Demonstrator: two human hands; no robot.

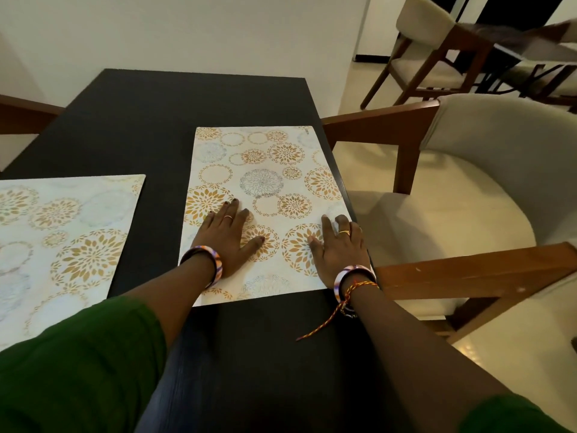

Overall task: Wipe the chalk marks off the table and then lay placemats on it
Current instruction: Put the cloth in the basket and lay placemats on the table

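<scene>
A white placemat (265,182) with gold and grey flower circles lies flat on the black table (162,120), close to its right edge. My left hand (229,237) rests flat on the mat's near left part, fingers straight and spread. My right hand (338,245) presses flat on its near right corner, at the table's edge. A second placemat (62,239) of the same pattern lies on the left side of the table, cut off by the frame. No chalk marks show on the dark surface.
A cream upholstered chair (487,189) with wooden arms stands right against the table's right edge. Another such chair (431,54) and a second table stand at the back right. A wooden chair arm (25,114) shows at the far left.
</scene>
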